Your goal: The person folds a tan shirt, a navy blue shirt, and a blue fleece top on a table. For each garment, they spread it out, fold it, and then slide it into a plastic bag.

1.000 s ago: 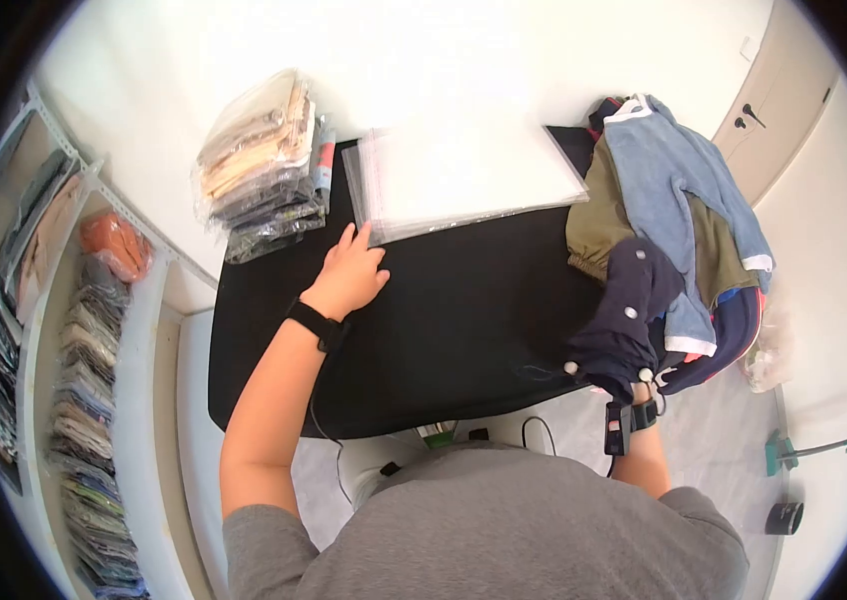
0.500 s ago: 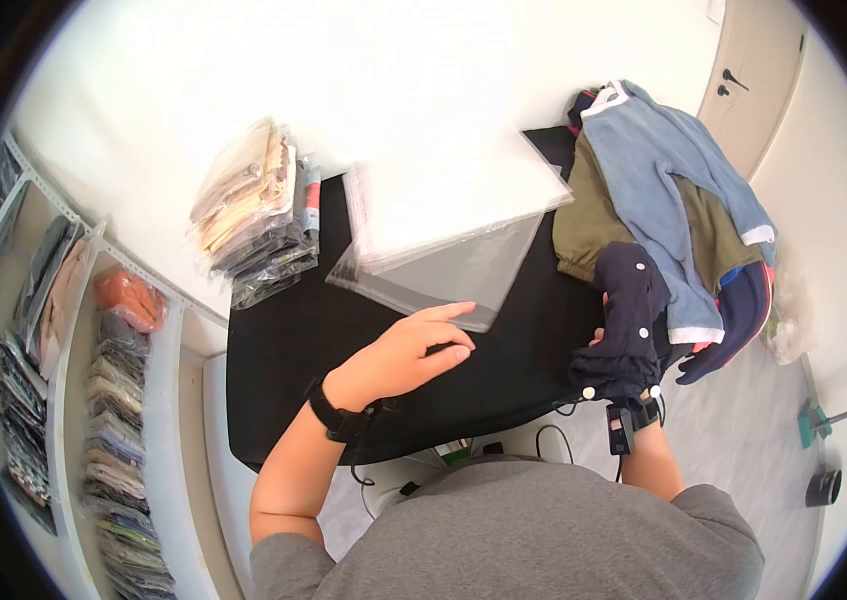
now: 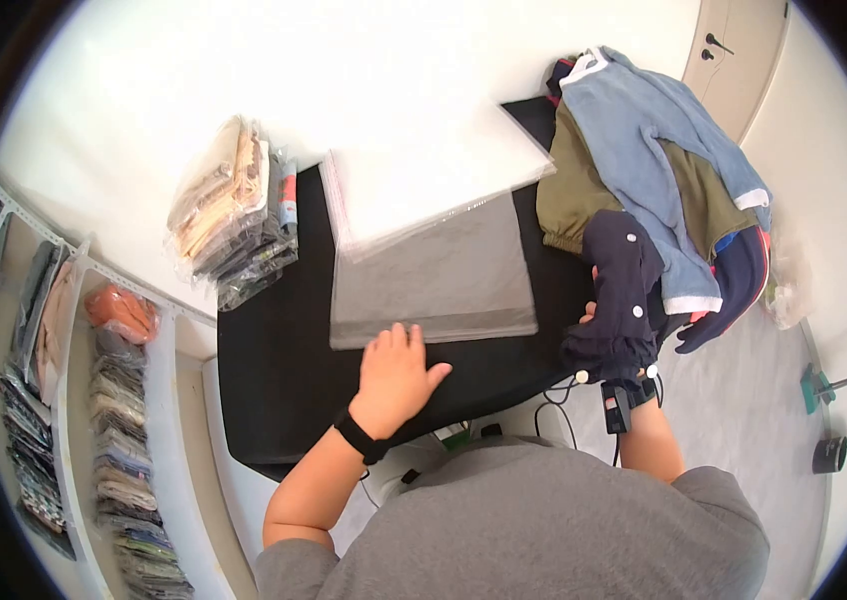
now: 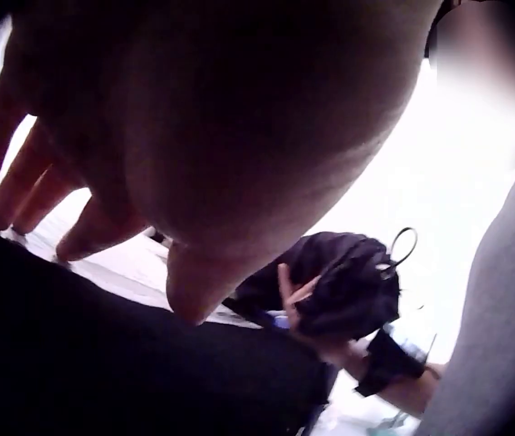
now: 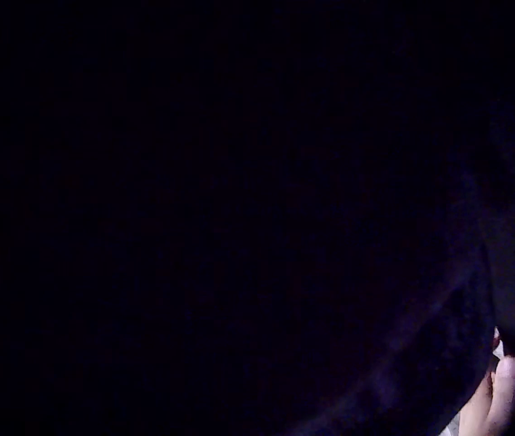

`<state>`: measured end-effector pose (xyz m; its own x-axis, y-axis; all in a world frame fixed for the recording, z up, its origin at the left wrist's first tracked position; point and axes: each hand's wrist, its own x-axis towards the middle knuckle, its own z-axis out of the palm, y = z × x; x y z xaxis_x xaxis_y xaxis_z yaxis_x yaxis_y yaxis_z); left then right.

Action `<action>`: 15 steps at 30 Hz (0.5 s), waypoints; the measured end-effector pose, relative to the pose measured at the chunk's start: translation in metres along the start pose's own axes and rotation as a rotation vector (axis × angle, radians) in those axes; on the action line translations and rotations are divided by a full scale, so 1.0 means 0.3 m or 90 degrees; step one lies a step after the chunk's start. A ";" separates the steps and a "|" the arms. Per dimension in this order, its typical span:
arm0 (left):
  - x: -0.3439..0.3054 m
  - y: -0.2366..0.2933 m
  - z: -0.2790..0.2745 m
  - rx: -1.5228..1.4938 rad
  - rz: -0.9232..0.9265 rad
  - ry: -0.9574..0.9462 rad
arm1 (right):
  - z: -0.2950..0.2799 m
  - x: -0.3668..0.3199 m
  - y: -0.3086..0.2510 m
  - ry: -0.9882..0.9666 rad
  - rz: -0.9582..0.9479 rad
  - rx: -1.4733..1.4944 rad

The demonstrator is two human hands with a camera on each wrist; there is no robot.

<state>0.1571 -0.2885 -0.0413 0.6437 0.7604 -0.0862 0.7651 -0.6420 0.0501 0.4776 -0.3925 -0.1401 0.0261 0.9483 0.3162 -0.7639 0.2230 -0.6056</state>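
Bag placement, probably: clear bag (image 3: 434,275) flat, middle of surface (image 3: 274,390). Left hand (image 3: 399,380) unclosed at bag's near edge. Right hand (image 3: 589,313) under navy garment (image 3: 620,275), near right corner; grip unclear. Next, likely: opening bag for garment.

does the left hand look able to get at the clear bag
Likely yes: the left hand is at the near edge of the clear bag; the pale stack overlaps only its far part.

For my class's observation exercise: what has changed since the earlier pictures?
One clear plastic bag has slid from the stack toward the person. The left hand has come nearer and rightward, its fingers at the bag's near edge. The navy garment stays on the right hand; the bagged clothes stay piled.
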 end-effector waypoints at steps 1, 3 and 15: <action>-0.022 0.021 0.005 -0.069 0.059 0.044 | -0.015 0.005 -0.004 -0.005 0.011 0.005; -0.039 0.029 -0.013 -0.150 0.061 0.061 | -0.041 -0.025 -0.005 -0.010 0.038 0.016; -0.101 -0.078 0.018 -0.144 0.072 0.049 | -0.052 -0.016 0.028 -0.046 0.003 0.215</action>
<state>0.1197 -0.2970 -0.0452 0.7179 0.6961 0.0082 0.6671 -0.6913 0.2777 0.4813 -0.3916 -0.1581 -0.0139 0.9278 0.3727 -0.9343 0.1208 -0.3354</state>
